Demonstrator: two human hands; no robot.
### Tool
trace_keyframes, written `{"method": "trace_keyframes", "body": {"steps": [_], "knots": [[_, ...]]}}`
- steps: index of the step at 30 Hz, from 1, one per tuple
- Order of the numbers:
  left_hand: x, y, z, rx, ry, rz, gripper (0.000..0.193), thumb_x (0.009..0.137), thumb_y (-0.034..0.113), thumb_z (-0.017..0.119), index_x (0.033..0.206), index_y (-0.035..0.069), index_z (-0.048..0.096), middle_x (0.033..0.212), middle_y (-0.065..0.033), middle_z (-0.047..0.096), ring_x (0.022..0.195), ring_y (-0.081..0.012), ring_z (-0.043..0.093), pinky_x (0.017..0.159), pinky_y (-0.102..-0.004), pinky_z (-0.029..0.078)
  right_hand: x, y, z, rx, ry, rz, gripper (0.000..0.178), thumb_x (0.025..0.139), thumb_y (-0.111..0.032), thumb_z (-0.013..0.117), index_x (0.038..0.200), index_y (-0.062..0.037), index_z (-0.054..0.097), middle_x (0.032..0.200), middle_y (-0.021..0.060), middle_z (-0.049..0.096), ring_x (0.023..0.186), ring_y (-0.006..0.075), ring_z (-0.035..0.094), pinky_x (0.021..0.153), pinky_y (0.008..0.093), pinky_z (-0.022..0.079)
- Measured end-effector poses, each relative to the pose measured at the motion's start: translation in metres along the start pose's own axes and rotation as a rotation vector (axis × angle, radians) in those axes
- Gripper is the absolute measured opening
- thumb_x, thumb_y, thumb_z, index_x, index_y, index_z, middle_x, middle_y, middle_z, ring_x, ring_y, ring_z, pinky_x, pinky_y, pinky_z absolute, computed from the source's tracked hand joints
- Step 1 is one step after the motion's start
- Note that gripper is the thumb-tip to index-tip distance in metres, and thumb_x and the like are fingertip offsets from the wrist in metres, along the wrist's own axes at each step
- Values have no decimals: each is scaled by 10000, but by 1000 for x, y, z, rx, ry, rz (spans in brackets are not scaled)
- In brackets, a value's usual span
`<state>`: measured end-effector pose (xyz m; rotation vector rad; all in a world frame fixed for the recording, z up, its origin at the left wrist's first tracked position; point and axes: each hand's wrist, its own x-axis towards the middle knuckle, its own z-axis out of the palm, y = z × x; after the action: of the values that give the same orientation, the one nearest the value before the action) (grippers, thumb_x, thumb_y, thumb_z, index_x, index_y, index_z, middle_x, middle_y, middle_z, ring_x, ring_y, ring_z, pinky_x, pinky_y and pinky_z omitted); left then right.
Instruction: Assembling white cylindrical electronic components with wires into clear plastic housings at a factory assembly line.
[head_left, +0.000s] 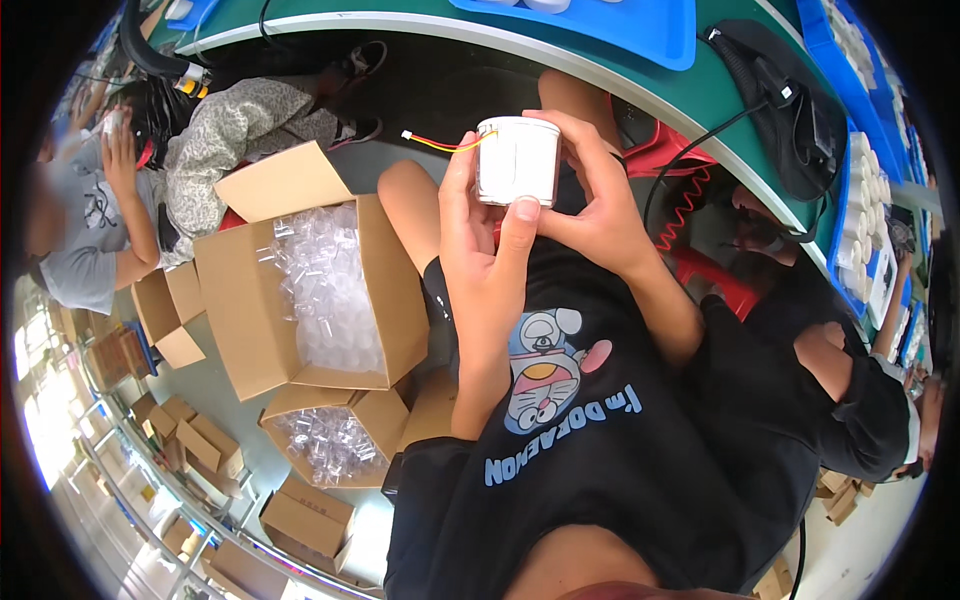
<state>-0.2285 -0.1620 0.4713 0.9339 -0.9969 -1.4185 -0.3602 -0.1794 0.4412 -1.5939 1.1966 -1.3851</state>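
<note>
Between my two hands I hold up a white, rounded plastic housing point(518, 165), above my lap. A thin red and yellow wire lead point(440, 146) comes out of its upper left side and ends in a small white plug point(406, 134). My left hand point(480, 215) grips the housing's left side, with the thumb pressed on its lower front edge. Around the right side and top corner curl the fingers of my right hand point(590, 185); its thumb lies under the lower edge. The housing's far side is hidden.
To the left stands an open cardboard box point(240, 290) of clear plastic parts point(325, 280), with a smaller similar box point(385, 430) below. The green workbench point(400, 28) curves ahead, carrying a blue tray point(640, 30) and a black bag point(790, 120). A co-worker point(90, 220) sits at left, another at right.
</note>
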Motion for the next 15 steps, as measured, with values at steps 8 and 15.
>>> {"method": "trace_keyframes", "body": {"steps": [8, 15], "knots": [[3, -4, 0, 9, -8, 3, 653, 892, 113, 634, 1414, -29, 269, 1289, -181, 484, 1128, -223, 546, 951, -323, 454, -3, -5, 2, 25, 74, -35, 665, 698, -135, 775, 1286, -37, 479, 1171, 141, 560, 1080, 262, 576, 932, 338, 456], [5, -16, -10, -388, -178, -223, 531, 1015, 367, 410, 1359, -34, 358, 1274, -212, 507, 1064, -304, 601, 890, -385, 499, -10, -4, 11, 73, 93, 23, 724, 666, -88, 797, 1306, -33, 462, 1185, 147, 538, 1048, 273, 581, 913, 347, 464]]}}
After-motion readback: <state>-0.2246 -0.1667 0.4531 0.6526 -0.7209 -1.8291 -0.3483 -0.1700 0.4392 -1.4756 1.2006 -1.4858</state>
